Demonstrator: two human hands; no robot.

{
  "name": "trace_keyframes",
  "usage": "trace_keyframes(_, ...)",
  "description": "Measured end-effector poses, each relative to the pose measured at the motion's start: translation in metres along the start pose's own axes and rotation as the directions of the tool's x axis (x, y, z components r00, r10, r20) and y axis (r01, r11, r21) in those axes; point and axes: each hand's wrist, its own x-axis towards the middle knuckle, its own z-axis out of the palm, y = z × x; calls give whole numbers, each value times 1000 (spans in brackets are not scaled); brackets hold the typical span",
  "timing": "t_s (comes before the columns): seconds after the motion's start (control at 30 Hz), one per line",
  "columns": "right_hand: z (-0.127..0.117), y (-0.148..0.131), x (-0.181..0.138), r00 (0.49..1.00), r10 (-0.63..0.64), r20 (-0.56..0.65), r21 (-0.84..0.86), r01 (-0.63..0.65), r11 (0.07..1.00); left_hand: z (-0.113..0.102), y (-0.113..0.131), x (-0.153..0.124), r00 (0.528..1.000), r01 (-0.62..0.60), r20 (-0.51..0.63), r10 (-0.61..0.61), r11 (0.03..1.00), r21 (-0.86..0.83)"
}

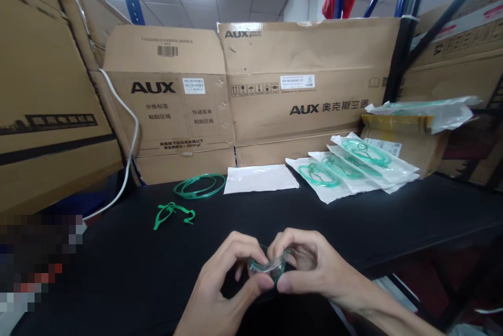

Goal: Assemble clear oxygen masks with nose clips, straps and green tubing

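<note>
A small clear greenish plastic piece [277, 267], which looks like a breathing mask, is held low over the front of the table. My left hand [231, 268] pinches its left side between thumb and fingers. On the other side my right hand [308, 262] grips it the same way, and the rim bends between the two hands. The fingers hide much of its shape. Beyond my left hand lies a crumpled green elastic strap [173, 211]. A coil of green tubing [199, 187] rests behind the strap.
A white pouch [261, 179] lies flat at the back centre. To its right, several clear-fronted pouches [353, 168] with green tubing overlap. Another pouch [422, 108] tops a cardboard box [412, 139]. Cardboard panels [306, 58] wall the back, and a white cable [133, 142] hangs at left.
</note>
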Motion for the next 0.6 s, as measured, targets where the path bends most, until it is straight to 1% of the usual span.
trace_keyframes(0.1,2,0,1,1000,-23,-8,-75,22,997,0,2,1,1000,-2,19,2,1000,15)
trace_keyframes(0.2,2,0,2,998,-55,-3,-120,54,991,-1,6,3,999,1,44,0,1000,-6)
trace_keyframes(0.33,2,0,1,998,-59,3,-127,59,990,-3,7,3,997,15,83,-13,999,-30)
trace_keyframes(0.47,3,-1,0,997,-80,3,-127,79,989,-3,3,2,997,14,78,-12,999,-34)
trace_keyframes(0.6,3,-2,-1,997,-77,4,-166,77,983,-2,5,1,994,69,91,-67,997,-17)
